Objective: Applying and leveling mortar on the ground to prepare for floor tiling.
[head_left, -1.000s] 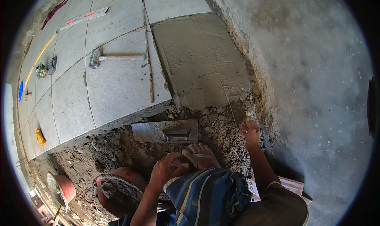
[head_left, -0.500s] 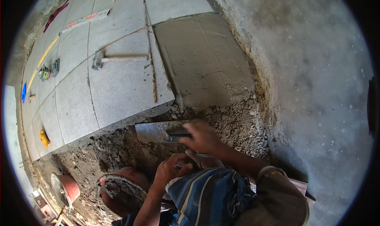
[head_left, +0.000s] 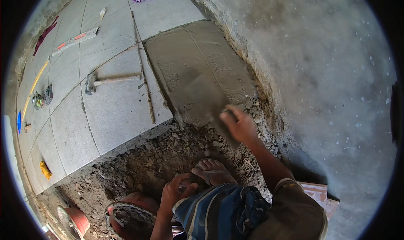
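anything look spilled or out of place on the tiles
Mildly: dark crumbs lie scattered on the grey tile near the mallet and thin stick, speckling its pale surface. No clear damage shows.

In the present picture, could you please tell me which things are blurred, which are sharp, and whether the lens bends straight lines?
Head view: the plastering trowel is strongly motion-blurred, the right hand somewhat less; head view: the club hammer looks fairly sharp; head view: joints between the floor tiles curve, and black corners surround the round image.
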### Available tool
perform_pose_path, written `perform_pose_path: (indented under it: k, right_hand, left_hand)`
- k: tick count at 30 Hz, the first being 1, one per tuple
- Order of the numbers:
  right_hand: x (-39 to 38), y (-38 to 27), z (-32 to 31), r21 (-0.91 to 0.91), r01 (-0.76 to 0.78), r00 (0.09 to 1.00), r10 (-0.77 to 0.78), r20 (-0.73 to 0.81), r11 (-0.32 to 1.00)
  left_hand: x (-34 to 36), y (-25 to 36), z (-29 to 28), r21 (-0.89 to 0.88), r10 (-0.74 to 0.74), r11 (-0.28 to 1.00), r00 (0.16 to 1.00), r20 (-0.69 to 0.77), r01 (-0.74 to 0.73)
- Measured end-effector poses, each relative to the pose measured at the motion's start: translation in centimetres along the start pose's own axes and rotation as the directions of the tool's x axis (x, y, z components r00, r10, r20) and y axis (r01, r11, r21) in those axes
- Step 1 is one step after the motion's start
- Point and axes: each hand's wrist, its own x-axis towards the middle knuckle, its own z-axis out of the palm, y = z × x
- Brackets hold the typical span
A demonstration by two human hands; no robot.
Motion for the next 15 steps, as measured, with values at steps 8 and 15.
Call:
perform_pose_path:
  k: [8,15]
  right_hand:
    - [8.4,9.1,-3.6,-0.285,-0.141,0.951,0.049,-0.307,0.948]
    - [3.7,11.3,-4.6,-0.243,-0.120,0.962,0.053,-0.268,0.963]
  left_hand:
    - [0.3,0.0,0.3,-0.035,-0.061,0.997,0.998,0.025,0.062]
    - [0.3,0.0,0.2,-0.044,-0.004,0.999,1.000,-0.014,0.004]
